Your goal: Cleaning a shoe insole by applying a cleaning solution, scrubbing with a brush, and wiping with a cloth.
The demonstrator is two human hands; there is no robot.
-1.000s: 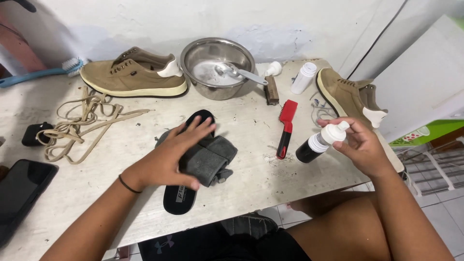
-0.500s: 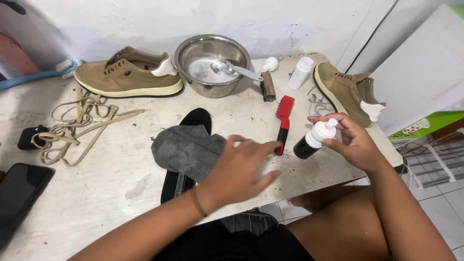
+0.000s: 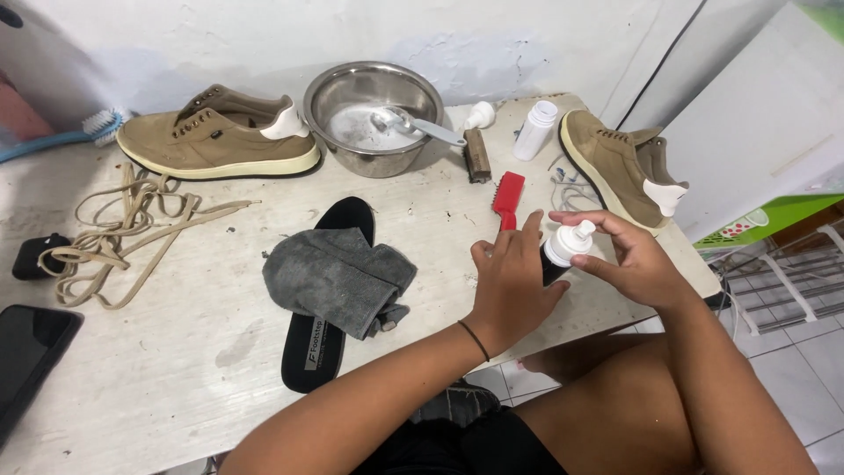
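The table (image 3: 176,378) carries a steel bowl (image 3: 374,114) at its far edge. Nearer than the bowl lies a grey cloth (image 3: 334,277). Right of the cloth, the left hand (image 3: 510,286) wraps the dark pump bottle (image 3: 563,251); the right hand (image 3: 629,259) pinches its white top.

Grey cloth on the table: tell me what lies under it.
Under the grey cloth lies a black insole; its two ends stick out above and below. Its middle is covered, so nothing more can be seen there.
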